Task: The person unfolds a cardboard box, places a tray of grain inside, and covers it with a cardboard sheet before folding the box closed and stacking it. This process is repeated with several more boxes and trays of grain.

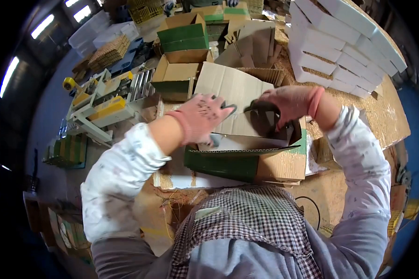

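Observation:
An open cardboard box point(279, 167), green and brown, stands in front of me. A bent pale cardboard sheet point(228, 86) lies in it, its far part rising above the back of the box. My left hand point(202, 116), in a pink glove with dark fingertips, is at the sheet's left side, fingers spread and thumb near the box's front wall. Over the sheet's right part arches my right hand point(293, 102), gloved alike, with thumb and fingers apart. A dark patch below it looks like shadow; what its fingertips touch is hard to see.
Open green and brown boxes point(179, 67) stand beyond the sheet. Stacked white blocks point(340, 51) rise at the right. Loose cardboard pieces point(253, 44) lie behind. A roller machine point(104, 104) with yellow parts stands left. Another person's gloved hand point(169, 7) shows at the top.

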{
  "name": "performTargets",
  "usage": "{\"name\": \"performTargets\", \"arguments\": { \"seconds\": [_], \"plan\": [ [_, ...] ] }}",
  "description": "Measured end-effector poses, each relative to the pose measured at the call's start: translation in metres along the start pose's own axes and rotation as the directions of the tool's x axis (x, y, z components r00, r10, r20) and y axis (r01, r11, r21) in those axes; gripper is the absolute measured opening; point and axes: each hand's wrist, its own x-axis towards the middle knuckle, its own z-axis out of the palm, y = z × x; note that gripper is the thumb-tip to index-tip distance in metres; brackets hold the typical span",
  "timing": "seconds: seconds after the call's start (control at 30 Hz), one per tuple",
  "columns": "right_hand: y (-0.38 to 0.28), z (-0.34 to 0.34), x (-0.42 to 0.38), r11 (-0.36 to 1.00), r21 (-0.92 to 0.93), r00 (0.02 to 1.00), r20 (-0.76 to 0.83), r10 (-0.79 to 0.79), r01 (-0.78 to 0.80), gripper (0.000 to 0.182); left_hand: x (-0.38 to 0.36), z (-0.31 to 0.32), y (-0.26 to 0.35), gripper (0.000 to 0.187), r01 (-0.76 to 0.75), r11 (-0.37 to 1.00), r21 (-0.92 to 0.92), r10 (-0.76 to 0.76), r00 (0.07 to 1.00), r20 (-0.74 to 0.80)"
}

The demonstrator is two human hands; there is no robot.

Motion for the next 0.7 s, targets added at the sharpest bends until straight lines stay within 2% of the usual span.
{"name": "performTargets", "arguments": {
  "seconds": [0.03,0.07,0.1,0.13,0.2,0.23,0.27,0.33,0.37,0.4,0.47,0.5,0.53,0.6,0.67,0.7],
  "plan": [
    [-0.007,-0.011,0.000,0.991,0.095,0.994,0.066,0.091,-0.097,0.090,0.014,0.000,0.008,0.080,0.019,0.998,-0.066,-0.010,0.991,0.137],
    [-0.010,-0.014,-0.001,0.991,0.090,0.994,0.065,0.092,-0.098,0.090,0.022,0.000,0.010,0.081,0.049,0.991,-0.126,-0.014,0.963,0.269],
    [-0.018,-0.007,-0.004,0.989,-0.047,0.987,0.069,0.142,-0.139,0.090,0.021,0.002,0.013,0.079,0.047,0.974,-0.221,0.013,0.965,0.263],
    [-0.029,0.001,-0.007,0.968,-0.179,0.979,0.070,0.190,-0.176,0.091,0.019,0.010,0.014,0.079,0.046,0.973,-0.224,0.016,0.964,0.266],
    [-0.054,-0.001,-0.014,0.931,-0.281,0.970,0.005,0.245,-0.233,0.090,0.015,0.022,0.008,0.079,-0.063,0.866,-0.496,0.068,0.998,-0.009],
    [-0.045,0.000,-0.010,0.932,-0.263,0.968,-0.023,0.252,-0.249,0.090,0.015,0.014,0.015,0.081,0.036,0.949,-0.314,-0.022,0.999,0.049],
    [-0.036,0.009,-0.005,0.937,-0.232,0.965,-0.041,0.259,-0.261,0.089,0.019,0.009,0.011,0.081,0.035,0.947,-0.321,-0.019,0.998,0.055],
    [0.005,0.003,0.011,0.946,0.193,0.959,0.169,0.230,-0.261,0.086,0.038,0.000,-0.009,0.083,0.172,0.937,-0.303,-0.079,0.952,0.296],
    [0.009,0.006,0.019,0.958,0.167,0.959,0.200,0.200,-0.235,0.090,0.049,-0.009,-0.014,0.086,0.254,0.915,-0.315,-0.073,0.870,0.488],
    [0.004,0.015,0.022,0.953,0.186,0.957,0.211,0.198,-0.238,0.090,0.048,-0.003,-0.003,0.086,0.247,0.913,-0.325,-0.056,0.864,0.500],
    [-0.015,0.017,0.026,0.956,-0.201,0.962,0.128,0.241,-0.213,0.096,0.041,0.000,0.016,0.089,0.131,0.973,-0.190,-0.046,0.918,0.394],
    [-0.016,0.025,0.026,0.941,-0.231,0.954,0.109,0.279,-0.249,0.101,0.046,-0.004,0.026,0.092,0.205,0.974,-0.096,-0.131,0.856,0.500],
    [-0.023,0.036,0.021,0.924,-0.284,0.961,0.030,0.273,-0.254,0.097,0.047,0.008,0.036,0.092,0.216,0.972,-0.092,-0.142,0.854,0.501],
    [-0.032,0.066,0.026,0.903,-0.317,0.954,-0.026,0.299,-0.292,0.091,0.049,0.043,0.046,0.091,0.173,0.981,-0.086,-0.101,0.836,0.540],
    [-0.034,0.046,0.021,0.913,-0.308,0.960,-0.010,0.279,-0.268,0.076,0.041,0.027,0.029,0.084,0.258,0.930,-0.262,-0.107,0.873,0.477],
    [-0.021,0.045,0.011,0.964,-0.227,0.964,-0.253,0.077,-0.136,0.070,0.029,0.017,0.011,0.081,0.286,0.895,-0.342,-0.124,0.897,0.424]
  ]
}}
